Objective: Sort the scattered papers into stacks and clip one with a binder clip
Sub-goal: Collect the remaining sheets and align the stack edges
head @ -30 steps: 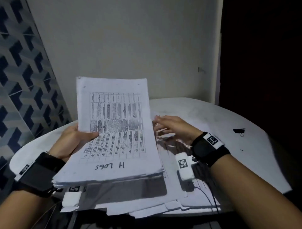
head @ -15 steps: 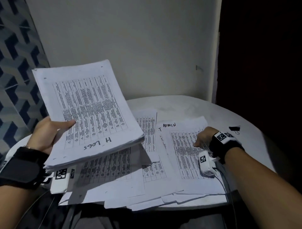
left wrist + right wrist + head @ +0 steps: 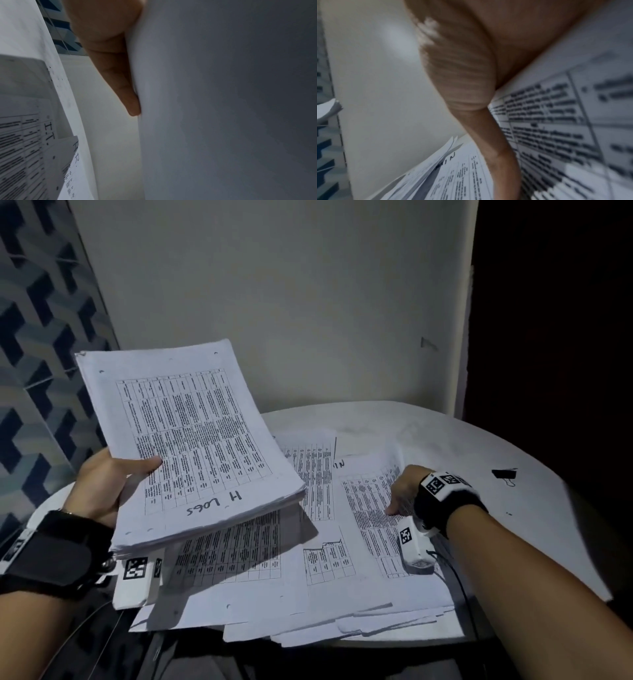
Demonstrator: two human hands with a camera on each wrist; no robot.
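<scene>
Thick printed stack (image 3: 191, 440) tilted aloft above scattered papers (image 3: 308, 559); black binder clip (image 3: 504, 474) well apart.

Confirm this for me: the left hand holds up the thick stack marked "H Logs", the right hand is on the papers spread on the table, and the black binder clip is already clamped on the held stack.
Wrong on the binder clip: the head view shows it lying loose on the white table, right of the right hand, clamped on nothing. The rest holds: the left hand grips the "H Logs" stack and the right hand is on the spread papers.

Held stack (image 3: 191, 440) – "H LOGS", table sheets (image 3: 30, 142) – "I.T.", "H.R."
</scene>
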